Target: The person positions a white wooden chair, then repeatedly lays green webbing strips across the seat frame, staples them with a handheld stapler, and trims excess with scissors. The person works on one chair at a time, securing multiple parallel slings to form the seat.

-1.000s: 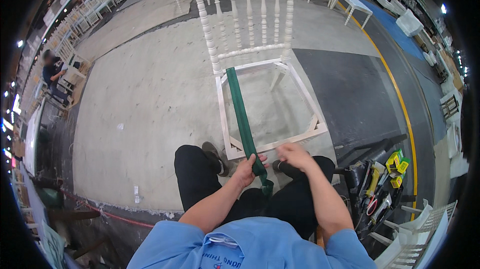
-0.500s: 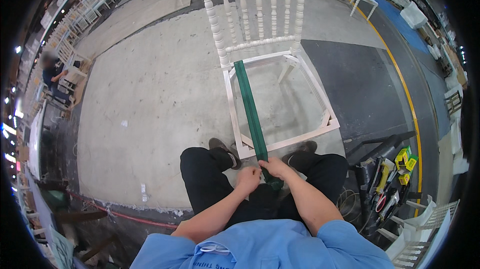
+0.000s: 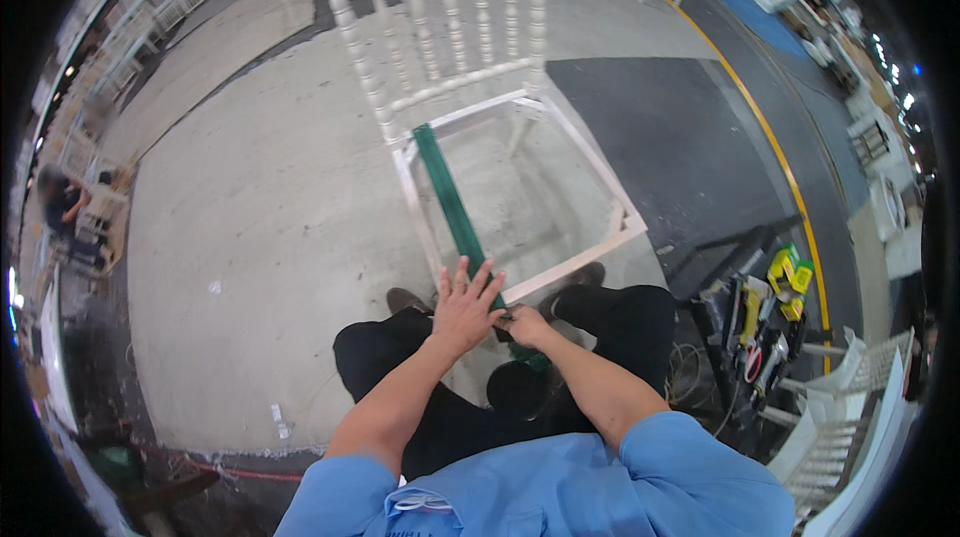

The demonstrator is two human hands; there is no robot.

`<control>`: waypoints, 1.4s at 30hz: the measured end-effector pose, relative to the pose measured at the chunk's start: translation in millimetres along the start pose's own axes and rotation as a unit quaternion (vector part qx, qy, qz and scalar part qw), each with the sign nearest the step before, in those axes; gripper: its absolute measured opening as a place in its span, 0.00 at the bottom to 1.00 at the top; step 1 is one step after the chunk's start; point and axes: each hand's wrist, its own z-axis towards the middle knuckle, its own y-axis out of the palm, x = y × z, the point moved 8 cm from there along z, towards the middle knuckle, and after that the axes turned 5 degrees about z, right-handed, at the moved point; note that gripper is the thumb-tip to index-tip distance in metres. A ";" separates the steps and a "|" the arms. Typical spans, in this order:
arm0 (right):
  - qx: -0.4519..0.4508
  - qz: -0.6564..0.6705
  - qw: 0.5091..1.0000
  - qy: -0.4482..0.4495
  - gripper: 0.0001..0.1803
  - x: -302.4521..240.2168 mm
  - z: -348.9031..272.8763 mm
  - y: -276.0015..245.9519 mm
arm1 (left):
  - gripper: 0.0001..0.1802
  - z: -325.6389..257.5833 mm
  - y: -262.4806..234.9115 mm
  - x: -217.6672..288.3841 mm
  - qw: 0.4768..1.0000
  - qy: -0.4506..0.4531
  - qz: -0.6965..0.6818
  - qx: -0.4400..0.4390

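Green strap (image 3: 447, 193): along 9 o'clock side of white chair frame (image 3: 572, 264). Left hand (image 3: 464, 309): spread over strap, presumably keeping it flat. Right hand (image 3: 527, 325): pinching strap at frame's 6 o'clock, apparently for tension.

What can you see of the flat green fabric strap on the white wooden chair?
The flat green strap, fabric-looking, has faint lengthwise lines. It runs straight from rear to front across the left side of the white wooden seat frame. The left hand lies spread over its front part; the right hand is at the front end, its hold partly hidden. Below, loose green material shows.
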 end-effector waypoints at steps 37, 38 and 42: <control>-0.042 0.363 0.851 0.377 0.15 145.4 170.4 162.9 | 0.17 -1.0 206.0 -106.6 0.347 -0.501 -0.791 -0.053; -0.079 0.241 0.898 0.360 0.14 153.5 181.1 162.4 | 0.17 4.5 210.7 -100.9 0.310 -0.469 -0.827 -0.018; -0.109 0.133 0.925 0.338 0.12 164.1 214.0 166.2 | 0.17 30.6 237.1 -101.7 0.435 -0.412 -0.799 -0.038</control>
